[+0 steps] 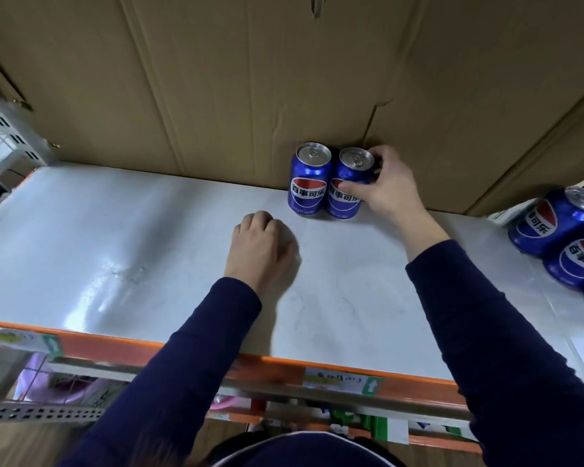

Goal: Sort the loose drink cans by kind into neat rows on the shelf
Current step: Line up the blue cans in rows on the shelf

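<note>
Holding the second blue can (346,193) at the shelf's (149,251) back edge, the right hand (385,187) presses it against the first can (307,183); the left hand (262,247) rests fisted, holding nothing

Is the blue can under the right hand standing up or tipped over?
Upright. The can in the right hand stands on the shelf, its silver top facing up, level with the can beside it.

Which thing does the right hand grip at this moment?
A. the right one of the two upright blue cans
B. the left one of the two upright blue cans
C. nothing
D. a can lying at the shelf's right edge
A: the right hand wraps the right upright can, beside the left upright can.
</note>
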The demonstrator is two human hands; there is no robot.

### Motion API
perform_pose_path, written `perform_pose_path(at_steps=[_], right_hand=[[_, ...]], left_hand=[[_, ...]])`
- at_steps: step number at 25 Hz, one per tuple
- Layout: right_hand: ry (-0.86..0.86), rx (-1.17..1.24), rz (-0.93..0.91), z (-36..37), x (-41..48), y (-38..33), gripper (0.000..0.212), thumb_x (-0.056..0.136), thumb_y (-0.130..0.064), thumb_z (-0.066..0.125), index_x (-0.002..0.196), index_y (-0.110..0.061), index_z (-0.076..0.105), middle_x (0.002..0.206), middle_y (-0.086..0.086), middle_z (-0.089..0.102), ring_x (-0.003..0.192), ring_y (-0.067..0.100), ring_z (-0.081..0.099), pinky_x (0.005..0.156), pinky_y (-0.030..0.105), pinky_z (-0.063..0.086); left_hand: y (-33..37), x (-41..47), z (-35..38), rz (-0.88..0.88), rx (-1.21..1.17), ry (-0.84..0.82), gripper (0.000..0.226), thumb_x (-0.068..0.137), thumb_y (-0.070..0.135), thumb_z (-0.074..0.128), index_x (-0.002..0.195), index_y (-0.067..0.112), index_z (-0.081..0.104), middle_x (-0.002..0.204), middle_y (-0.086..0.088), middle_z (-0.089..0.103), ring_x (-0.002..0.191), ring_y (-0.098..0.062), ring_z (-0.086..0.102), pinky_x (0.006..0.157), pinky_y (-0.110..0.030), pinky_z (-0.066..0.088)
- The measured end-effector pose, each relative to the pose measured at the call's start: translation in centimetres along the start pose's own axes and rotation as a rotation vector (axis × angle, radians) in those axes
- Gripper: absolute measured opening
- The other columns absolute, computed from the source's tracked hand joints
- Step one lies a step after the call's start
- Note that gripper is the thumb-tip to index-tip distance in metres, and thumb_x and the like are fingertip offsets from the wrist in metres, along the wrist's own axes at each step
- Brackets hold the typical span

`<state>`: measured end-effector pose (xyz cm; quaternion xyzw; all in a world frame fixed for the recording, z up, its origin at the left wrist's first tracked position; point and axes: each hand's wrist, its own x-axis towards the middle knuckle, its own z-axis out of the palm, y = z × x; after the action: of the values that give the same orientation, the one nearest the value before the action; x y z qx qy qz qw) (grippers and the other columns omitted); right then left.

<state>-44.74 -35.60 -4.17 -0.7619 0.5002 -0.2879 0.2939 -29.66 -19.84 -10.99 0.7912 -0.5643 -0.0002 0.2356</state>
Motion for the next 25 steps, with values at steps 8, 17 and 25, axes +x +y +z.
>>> perform_pose_path(at_steps=[8, 17, 25], right_hand=[[0.043, -0.052, 0.091, -3.2, -6.5, 4.9, 0.041, 0.083, -0.025, 0.073, 0.121, -0.015, 0.060, 0.107, -0.001, 0.062, 0.095, 0.013, 0.057, 0.086, 0.031, 0.049], [0.773, -0.289, 0.136, -20.7, -15.9, 16.1, 0.022, 0.078, -0.017, 0.072, 0.097, -0.010, 0.066, 0.097, 0.010, 0.062, 0.087, 0.019, 0.055, 0.080, 0.017, 0.041], [0.407, -0.434, 0.073, -28.3, -14.7, 22.0, 0.062, 0.080, -0.038, 0.075, 0.129, -0.005, 0.059, 0.131, 0.010, 0.057, 0.119, 0.026, 0.053, 0.099, 0.033, 0.041]], left_hand=[[1.2, 0.8, 0.6, 0.190, -0.142, -0.056, 0.033, 0.087, 0.020, 0.063, 0.116, 0.004, 0.063, 0.113, -0.014, 0.060, 0.103, -0.033, 0.056, 0.089, -0.040, 0.045], [19.6, 0.2, 5.9, 0.444, -0.378, -0.228, 0.030, 0.090, 0.030, 0.062, 0.117, 0.016, 0.063, 0.113, 0.000, 0.062, 0.099, -0.018, 0.060, 0.084, -0.030, 0.045], [33.7, 2.9, 7.9, 0.639, -0.361, -0.165, 0.043, 0.090, 0.025, 0.063, 0.128, 0.007, 0.055, 0.122, -0.010, 0.055, 0.113, -0.026, 0.052, 0.098, -0.032, 0.039]])
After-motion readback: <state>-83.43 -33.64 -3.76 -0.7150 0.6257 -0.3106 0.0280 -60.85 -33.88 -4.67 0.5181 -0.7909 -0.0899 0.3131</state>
